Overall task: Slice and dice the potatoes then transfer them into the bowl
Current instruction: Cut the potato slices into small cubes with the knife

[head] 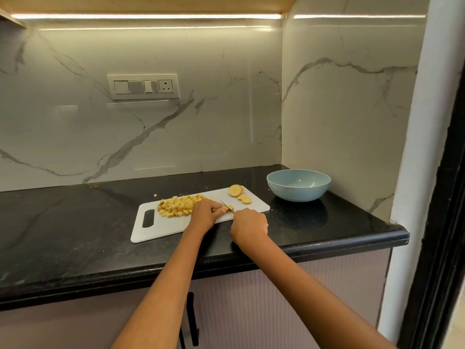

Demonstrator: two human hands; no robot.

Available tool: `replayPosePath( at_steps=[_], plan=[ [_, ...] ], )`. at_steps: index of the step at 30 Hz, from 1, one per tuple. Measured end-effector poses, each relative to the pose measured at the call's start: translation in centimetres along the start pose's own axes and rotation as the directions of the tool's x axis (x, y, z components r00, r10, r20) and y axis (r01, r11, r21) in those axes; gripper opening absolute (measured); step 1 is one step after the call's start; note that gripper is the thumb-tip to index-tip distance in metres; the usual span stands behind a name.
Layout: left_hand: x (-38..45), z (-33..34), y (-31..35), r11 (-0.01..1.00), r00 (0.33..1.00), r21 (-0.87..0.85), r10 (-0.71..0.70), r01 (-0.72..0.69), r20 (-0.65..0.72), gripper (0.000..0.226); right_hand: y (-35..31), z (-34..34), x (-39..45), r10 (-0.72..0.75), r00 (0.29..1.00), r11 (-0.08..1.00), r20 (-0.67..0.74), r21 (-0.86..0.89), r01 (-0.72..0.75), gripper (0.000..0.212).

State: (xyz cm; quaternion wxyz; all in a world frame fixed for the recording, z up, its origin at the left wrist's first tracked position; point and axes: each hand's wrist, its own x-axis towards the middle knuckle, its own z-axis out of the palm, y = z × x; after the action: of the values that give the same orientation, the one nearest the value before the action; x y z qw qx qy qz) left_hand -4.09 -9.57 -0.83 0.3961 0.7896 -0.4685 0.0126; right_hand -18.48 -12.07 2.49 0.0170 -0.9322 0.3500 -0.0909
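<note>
Head view. Landmark: white cutting board [176, 222] on the dark surface [63, 235].
Diced potato pile [177, 205]: on the board's middle, toward its handle slot; dicing looks well advanced.
Potato slices [239, 193]: uncut, at the board's far right corner.
Bowl [298, 185]: blue, holds nothing, just off the board's right end; transfer not begun.
Stray cube [155, 195]: on the surface beyond the board's far edge.
Left hand [205, 213]: fingers curled, pinning a potato piece [226, 209] near the board's front edge.
Right hand [249, 224]: fist closed round the knife [227, 205], blade at that piece, beside the left fingertips.
</note>
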Motion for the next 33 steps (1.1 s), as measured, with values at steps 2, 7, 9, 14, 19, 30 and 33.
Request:
replayPosePath(
  at_steps=[2,7,9,14,19,30,33],
  plan=[
    [-0.4,0.0,0.3,1.000,1.000,-0.012,-0.013,0.012,-0.028,0.020,0.0,0.0,0.2,0.007,1.000,1.000,-0.012,0.009,-0.007,0.027],
    [-1.0,-0.1,0.4,0.998,0.992,0.016,-0.059,0.061,-0.115,0.035,0.6,-0.2,0.3,0.027,0.999,0.995,-0.020,0.097,-0.025,0.029],
    [-1.1,-0.2,0.4,0.998,0.991,0.026,-0.053,0.056,-0.125,0.028,0.7,-0.3,0.2,0.026,1.000,0.991,-0.016,0.131,-0.023,0.029],
    [-0.8,-0.3,0.1,0.998,0.995,0.026,-0.051,0.053,-0.086,0.016,0.2,-0.4,-0.1,0.014,1.000,0.987,0.012,0.157,-0.016,0.031],
    [-0.4,-0.4,-0.2,0.998,0.996,0.037,-0.045,0.048,-0.073,0.020,0.1,-0.4,0.0,0.021,0.999,0.987,0.025,0.157,-0.024,0.031],
    [-0.6,-0.3,-0.2,1.000,0.997,0.026,-0.010,0.012,-0.081,0.018,-0.8,-0.4,0.6,-0.009,0.997,0.998,0.072,0.068,0.004,0.030],
    [-0.6,-0.4,-0.3,0.999,0.995,0.032,0.017,-0.014,-0.095,0.018,-0.5,0.1,0.1,-0.006,1.000,0.999,0.022,0.035,0.005,0.029]
  ],
)
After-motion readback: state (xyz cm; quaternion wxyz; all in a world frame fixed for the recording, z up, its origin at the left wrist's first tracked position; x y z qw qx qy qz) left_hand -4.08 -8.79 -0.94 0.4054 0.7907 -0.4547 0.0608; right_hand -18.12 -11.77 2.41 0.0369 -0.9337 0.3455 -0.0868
